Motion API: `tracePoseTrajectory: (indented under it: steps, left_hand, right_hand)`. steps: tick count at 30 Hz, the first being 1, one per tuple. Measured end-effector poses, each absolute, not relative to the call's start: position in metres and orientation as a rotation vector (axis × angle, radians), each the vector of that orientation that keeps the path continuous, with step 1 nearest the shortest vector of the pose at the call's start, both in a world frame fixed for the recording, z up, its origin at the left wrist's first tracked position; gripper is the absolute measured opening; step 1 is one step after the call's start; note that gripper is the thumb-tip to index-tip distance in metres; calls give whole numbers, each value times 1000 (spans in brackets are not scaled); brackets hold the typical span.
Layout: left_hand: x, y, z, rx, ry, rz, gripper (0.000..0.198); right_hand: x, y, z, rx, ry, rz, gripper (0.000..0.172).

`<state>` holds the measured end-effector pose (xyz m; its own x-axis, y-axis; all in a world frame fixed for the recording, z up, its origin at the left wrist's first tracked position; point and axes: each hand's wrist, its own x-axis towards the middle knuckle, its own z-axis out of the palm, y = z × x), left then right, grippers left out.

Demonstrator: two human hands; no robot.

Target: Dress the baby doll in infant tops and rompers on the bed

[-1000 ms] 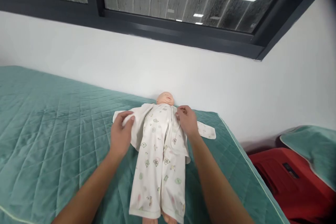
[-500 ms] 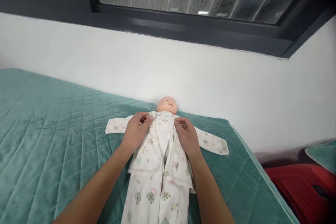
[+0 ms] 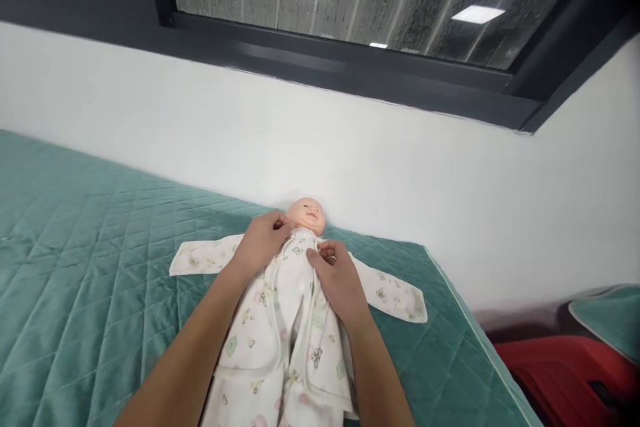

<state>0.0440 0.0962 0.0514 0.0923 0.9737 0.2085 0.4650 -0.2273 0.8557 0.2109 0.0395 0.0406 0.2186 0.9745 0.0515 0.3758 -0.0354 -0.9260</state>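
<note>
A baby doll (image 3: 306,215) lies on its back, its head close to the wall. It wears a white patterned baby jacket (image 3: 250,337), open down the front, with both sleeves stretched out sideways. Between the jacket's two front panels shows a white patterned undergarment (image 3: 293,280), and patterned trousers (image 3: 240,400) cover the legs. My left hand (image 3: 261,240) pinches the jacket's edge by the neck, on the left. On the other side, my right hand (image 3: 340,280) has thumb and fingers closed at the upper edge of the right front panel. My fingers partly cover the fabric they hold.
The doll rests on a green quilted bed cover (image 3: 100,267) with a pale piped edge at the right. Behind it rise a white wall (image 3: 375,167) and a dark-framed window (image 3: 340,67). A red object (image 3: 565,373) stands beyond the bed's right edge.
The view has shifted, so the doll appears lower and slightly left. My left hand is now nearer the doll's neck, and my right hand sits a little further in over the chest.
</note>
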Motion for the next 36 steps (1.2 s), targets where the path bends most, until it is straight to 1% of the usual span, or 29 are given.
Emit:
tracePoseTrajectory:
  steps: [4,8,11,15,17,21,25,31,36]
  left_hand:
    - [43,94,53,1720,1369,1101,24]
    - [33,89,56,1836,1285,932,27]
    - [28,87,57,1847,1253,875,27]
    - [29,87,56,1866,1265,892,19]
    - [32,86,56,1877,1270,906,16]
    - [40,84,60,1889,1287,1028,16]
    - [51,79,66,1726,1321,1153,17]
    - [64,74,64,1703,1264,1144,17]
    - [63,75,63,1645,1292,1142,18]
  right_hand:
    - [209,40,38,-1614,-1275,773,22]
    - [211,43,34,-1527,-1202,808,18]
    - [215,44,35,-1427,-1126,926,20]
    - [215,42,39,-1304,-1043,1059,31]
    - [212,41,41,-1289,-1064,1030,33]
    - [207,40,43,-1347,-1170,930,29]
    - [205,38,43,-1385,-1231,917,29]
    - [202,37,43,-1504,-1302,766,26]
    - [205,40,39,-1369,-1251,861,30]
